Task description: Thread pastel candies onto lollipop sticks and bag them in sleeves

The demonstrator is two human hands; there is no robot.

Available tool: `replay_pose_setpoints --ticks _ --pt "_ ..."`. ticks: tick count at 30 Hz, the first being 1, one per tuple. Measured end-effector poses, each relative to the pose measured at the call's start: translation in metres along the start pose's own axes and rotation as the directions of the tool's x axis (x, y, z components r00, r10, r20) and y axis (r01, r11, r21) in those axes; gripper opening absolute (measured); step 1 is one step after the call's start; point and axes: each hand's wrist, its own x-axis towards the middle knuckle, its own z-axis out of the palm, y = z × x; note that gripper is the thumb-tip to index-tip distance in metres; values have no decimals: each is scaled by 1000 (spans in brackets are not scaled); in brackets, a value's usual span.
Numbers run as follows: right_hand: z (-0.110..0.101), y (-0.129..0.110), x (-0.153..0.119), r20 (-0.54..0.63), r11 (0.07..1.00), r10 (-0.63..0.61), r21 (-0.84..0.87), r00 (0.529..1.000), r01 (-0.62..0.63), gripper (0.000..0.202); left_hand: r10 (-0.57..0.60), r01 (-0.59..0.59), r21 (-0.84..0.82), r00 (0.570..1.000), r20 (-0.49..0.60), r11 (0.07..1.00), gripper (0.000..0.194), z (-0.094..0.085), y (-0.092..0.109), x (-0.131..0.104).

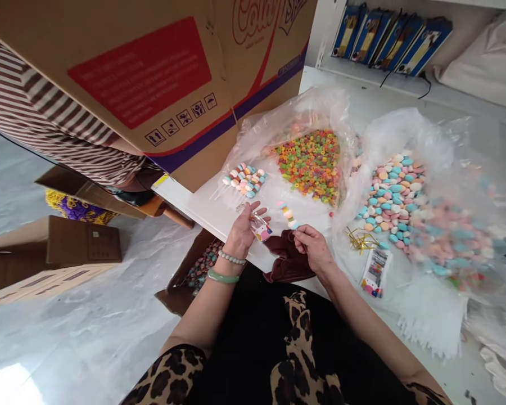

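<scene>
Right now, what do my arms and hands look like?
Your leopard-print sleeves are tan with dark spots. Your ungloved left hand has a pale beaded bracelet and smooth green bangle at its wrist; your right hand shows no jewellery.

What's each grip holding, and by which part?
Left grip: a printed clear packet, exact hold spot unclear. Right grip: a row of coloured pieces, by the end nearest the wearer.

The packet (262,230) looks glossy plastic; the carton (217,84), matt cardboard; the twist ties (361,241), shiny and metallic.
</scene>
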Motion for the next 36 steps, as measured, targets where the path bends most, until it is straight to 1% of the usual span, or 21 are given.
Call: replay_pose_setpoints --ticks 2,4,6,8,11,13,14,15,16,17,19,20,21,22,23,25,27,29,31,33,36 --pt "5 -9 -4 -12 993 -4 122 1000 5 23 12 -11 -10 998 54 1000 51 6 -2 -7" --pt "15 -14 -8 7 980 -9 199 1000 7 24 72 -73 13 994 88 997 55 17 -12 -13" --pt "27 -13 -12 43 978 -14 206 999 5 23 160 -161 16 984 74 987 57 31 -25 -19" --pt "34 -8 -12 43 985 -9 173 999 1 21 218 -218 10 975 54 976 57 42 -33 -23" --pt "27 -2 -9 -68 993 -22 119 997 30 20 190 -201 87 974 120 976 59 44 -35 -28" --pt "9 -6 -5 -152 994 -90 53 984 99 18 207 -242 269 967 151 932 58 34 -34 -32" --pt "-2 -10 -3 -189 990 -137 14 972 142 16 253 -298 404 954 162 865 56 27 -35 -34" --pt "-14 -14 -2 -221 983 -183 -17 958 184 15 309 -368 552 930 200 749 52 20 -38 -37" --pt "-25 -19 -2 -248 976 -219 -35 944 217 14 351 -438 685 895 274 582 47 13 -44 -40" --pt "-34 -23 -3 -269 970 -240 -39 933 238 13 353 -501 777 856 378 382 45 7 -51 -42" --pt "-47 -28 -7 -284 971 -234 -18 930 238 13 259 -578 816 787 560 -8 45 -3 -69 -46" --pt "-49 -28 -10 -273 975 -212 1 938 220 13 204 -590 792 765 611 -157 46 -6 -79 -46" --pt "-49 -26 -14 -253 981 -181 27 950 194 14 170 -589 763 750 639 -266 46 -8 -87 -44" --pt "-47 -22 -17 -226 985 -143 62 964 160 16 153 -584 739 740 655 -336 44 -9 -93 -42" --pt "-44 -17 -21 -192 987 -97 108 977 120 18 145 -582 722 732 665 -374 40 -10 -98 -39" --pt "-35 -3 -25 -110 976 5 217 994 19 22 141 -590 714 725 674 -377 32 -8 -101 -31" --pt "-29 13 -25 -56 946 95 317 994 -73 26 154 -586 737 738 657 -337 25 -6 -100 -24" --pt "-28 27 -22 -45 907 158 401 986 -127 28 169 -569 760 755 634 -314 21 -4 -95 -21" --pt "-30 36 -18 -58 878 186 457 981 -140 30 168 -570 762 756 633 -309 20 -6 -89 -19" --pt "-33 40 -16 -56 873 183 468 981 -136 31 131 -623 727 726 675 -289 22 -14 -80 -16" --pt "-34 41 -16 -54 888 163 443 985 -123 31 75 -741 641 640 764 -200 26 -34 -62 -12"
